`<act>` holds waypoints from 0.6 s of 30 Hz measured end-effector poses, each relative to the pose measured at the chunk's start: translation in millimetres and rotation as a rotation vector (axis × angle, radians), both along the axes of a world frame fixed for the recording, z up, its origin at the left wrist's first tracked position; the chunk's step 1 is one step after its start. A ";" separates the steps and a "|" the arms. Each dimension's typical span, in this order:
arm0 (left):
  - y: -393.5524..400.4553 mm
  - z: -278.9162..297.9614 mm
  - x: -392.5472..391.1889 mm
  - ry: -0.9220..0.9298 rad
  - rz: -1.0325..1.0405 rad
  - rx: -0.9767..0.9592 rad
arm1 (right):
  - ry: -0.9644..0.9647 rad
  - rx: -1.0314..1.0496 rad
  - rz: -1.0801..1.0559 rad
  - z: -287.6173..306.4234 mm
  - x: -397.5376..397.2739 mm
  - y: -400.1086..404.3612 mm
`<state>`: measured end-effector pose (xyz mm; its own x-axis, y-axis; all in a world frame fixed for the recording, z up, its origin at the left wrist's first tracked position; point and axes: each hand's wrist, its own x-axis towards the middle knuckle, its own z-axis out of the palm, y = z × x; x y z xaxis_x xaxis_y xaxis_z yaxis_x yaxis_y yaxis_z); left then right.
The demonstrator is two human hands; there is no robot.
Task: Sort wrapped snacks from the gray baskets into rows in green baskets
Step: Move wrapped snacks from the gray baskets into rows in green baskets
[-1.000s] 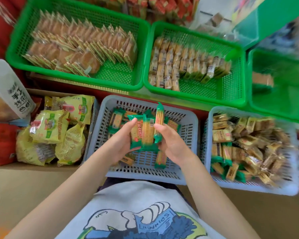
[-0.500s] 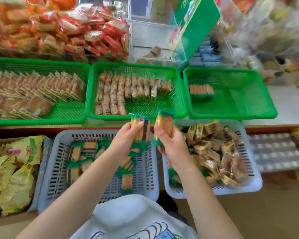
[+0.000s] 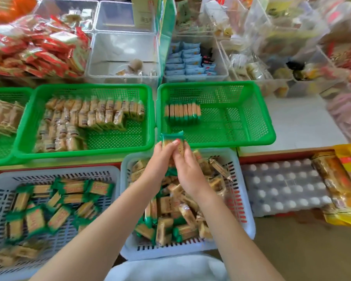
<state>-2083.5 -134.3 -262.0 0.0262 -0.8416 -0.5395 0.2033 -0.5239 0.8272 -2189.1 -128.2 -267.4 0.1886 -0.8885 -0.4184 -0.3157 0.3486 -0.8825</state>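
While both hands, left hand [image 3: 160,157] and right hand [image 3: 187,169], pinch a small stack of green-wrapped snacks [image 3: 173,141] over the rim, the right green basket [image 3: 251,138] holds one short row [image 3: 182,114].

Middle green basket [image 3: 85,153] carries roughly two rows. Left gray basket [image 3: 55,171] and middle gray basket [image 3: 245,199] hold many loose packs; most sorting remains. Stack count unclear, probably a few. Clear bins [image 3: 124,55] behind; nothing blocks the reach.

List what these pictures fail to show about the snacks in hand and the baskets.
- Held snacks, head view: count hidden by both hands; print blurred.
- Far-left green basket: cut by left edge.
- Left gray basket: near corner cut by the frame.
- Right gray basket: floor buried under snacks.
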 end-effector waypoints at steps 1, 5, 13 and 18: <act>-7.5 2.4 -7.7 0.014 0.004 -0.001 | -0.033 0.004 0.007 0.2 -10.0 -7.6; -43.6 1.4 -35.1 0.028 0.036 -0.049 | -0.128 0.063 -0.064 -5.2 -47.4 -39.0; -121.3 -65.9 -44.7 -0.875 -0.170 -0.169 | -0.110 0.040 -0.426 -39.5 -109.9 -125.7; -125.0 -118.3 -17.8 -1.354 -0.367 -0.055 | 0.147 0.080 -0.514 -81.1 -127.8 -217.0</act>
